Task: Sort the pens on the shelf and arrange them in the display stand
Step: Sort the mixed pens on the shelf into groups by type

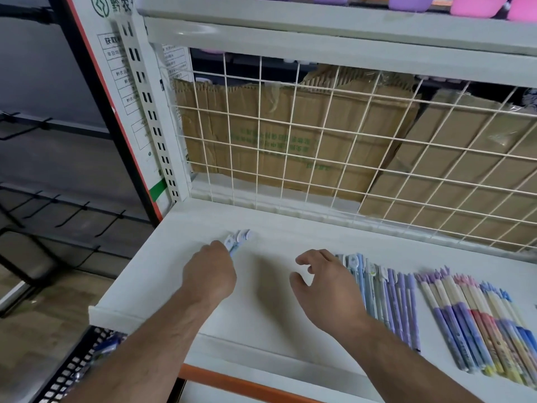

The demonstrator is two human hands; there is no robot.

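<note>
My left hand (pixel 210 274) grips a small bunch of pens (pixel 239 239) with white and blue caps, their tops sticking out past my fingers over the white shelf (pixel 261 301). My right hand (pixel 324 282) hovers with fingers spread and relaxed beside a row of blue and purple pens (pixel 386 298) that lie side by side on the shelf. Further right lies a second row of pens (pixel 470 318) with cream barrels and purple, red and blue grips.
A white wire grid (pixel 319 146) backs the shelf, with cardboard boxes (pixel 276 141) behind it. A black perforated basket (pixel 72 370) holding some pens sits at the lower left. Purple and pink containers (pixel 476 4) stand on the shelf above.
</note>
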